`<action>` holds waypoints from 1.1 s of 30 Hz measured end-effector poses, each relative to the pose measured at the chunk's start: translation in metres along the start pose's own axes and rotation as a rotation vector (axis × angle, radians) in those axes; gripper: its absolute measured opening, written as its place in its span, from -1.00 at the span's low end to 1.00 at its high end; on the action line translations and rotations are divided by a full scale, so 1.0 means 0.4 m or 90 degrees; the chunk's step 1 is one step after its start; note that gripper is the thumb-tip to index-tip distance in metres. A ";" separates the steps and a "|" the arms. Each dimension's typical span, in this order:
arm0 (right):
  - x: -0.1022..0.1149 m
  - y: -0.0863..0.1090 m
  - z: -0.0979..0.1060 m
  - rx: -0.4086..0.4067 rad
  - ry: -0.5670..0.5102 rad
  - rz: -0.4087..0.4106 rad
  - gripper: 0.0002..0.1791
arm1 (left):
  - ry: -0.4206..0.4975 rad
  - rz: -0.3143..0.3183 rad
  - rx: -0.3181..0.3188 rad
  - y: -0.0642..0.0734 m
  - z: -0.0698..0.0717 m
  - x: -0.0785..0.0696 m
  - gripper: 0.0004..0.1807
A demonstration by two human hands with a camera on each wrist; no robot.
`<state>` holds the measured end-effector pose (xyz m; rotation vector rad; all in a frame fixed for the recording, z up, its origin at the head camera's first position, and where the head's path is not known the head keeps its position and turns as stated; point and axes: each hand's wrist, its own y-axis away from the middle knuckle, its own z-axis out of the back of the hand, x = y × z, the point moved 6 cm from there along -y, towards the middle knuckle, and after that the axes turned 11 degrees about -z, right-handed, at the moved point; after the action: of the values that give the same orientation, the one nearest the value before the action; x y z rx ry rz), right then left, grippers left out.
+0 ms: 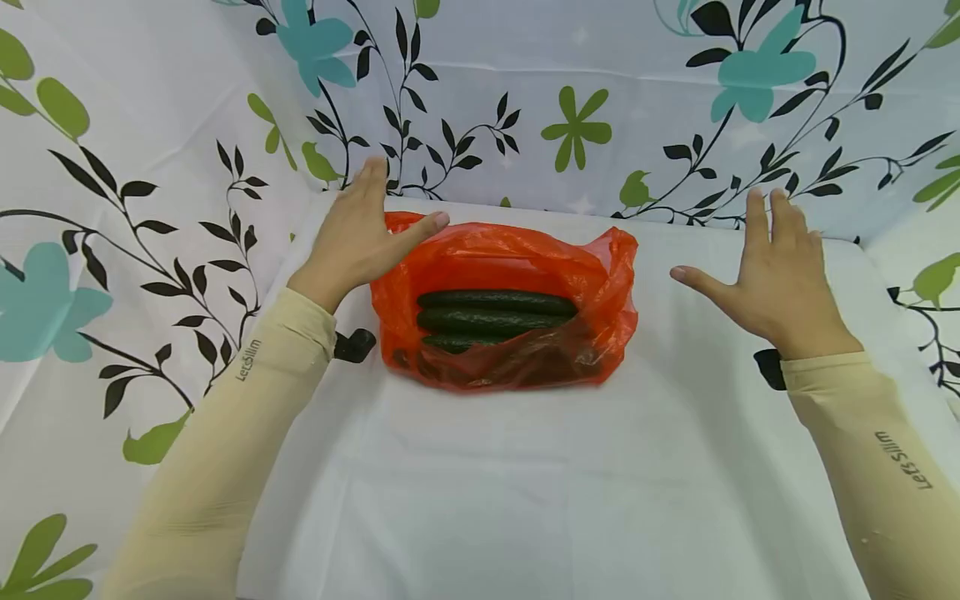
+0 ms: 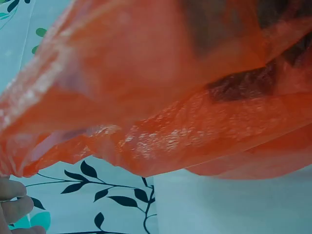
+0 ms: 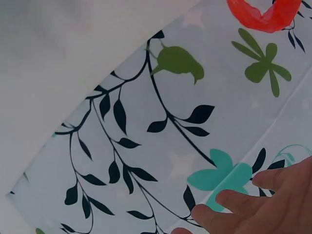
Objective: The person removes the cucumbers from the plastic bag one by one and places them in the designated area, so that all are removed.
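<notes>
An orange-red plastic bag point(image 1: 502, 254) lies on the white table, its mouth gaping. Several dark green cucumbers point(image 1: 495, 320) lie side by side in it, partly hidden under the thin front plastic. At the bag's upper left corner is my left hand point(image 1: 367, 233), fingers straight and thumb extended across the bag's edge; whether it touches the plastic I cannot tell. In the left wrist view the bag point(image 2: 146, 97) fills most of the picture above the fingertips point(image 2: 17, 209). My right hand point(image 1: 783, 279) is spread to the right, apart from the bag and holding nothing.
A white sheet point(image 1: 465, 100) printed with leaves, birds and flowers hangs behind the table and along its left side. The white tabletop point(image 1: 487, 500) stretches in front of the bag. Dark wrist devices point(image 1: 354, 345) sit at both cuffs.
</notes>
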<state>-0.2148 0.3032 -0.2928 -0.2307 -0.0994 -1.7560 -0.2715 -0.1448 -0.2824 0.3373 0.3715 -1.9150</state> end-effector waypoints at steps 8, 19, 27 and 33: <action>0.107 0.018 -0.023 0.015 -0.117 0.079 0.25 | 0.194 0.069 -0.064 0.055 -0.002 0.029 0.22; 0.238 0.031 -0.050 0.056 -0.306 0.148 0.10 | 0.563 0.045 -0.226 0.087 -0.045 0.063 -0.03; 0.318 0.028 -0.085 0.118 -0.509 0.139 -0.08 | 0.846 0.153 -0.273 0.139 -0.113 0.073 -0.03; 0.390 0.032 -0.147 0.236 -0.648 0.143 -0.18 | 0.890 0.190 -0.327 0.180 -0.148 0.072 -0.04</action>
<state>-0.2363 0.1394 -0.3183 -0.8063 -1.0748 -1.2189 -0.2113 -0.1700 -0.3550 1.2646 1.5653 -0.9563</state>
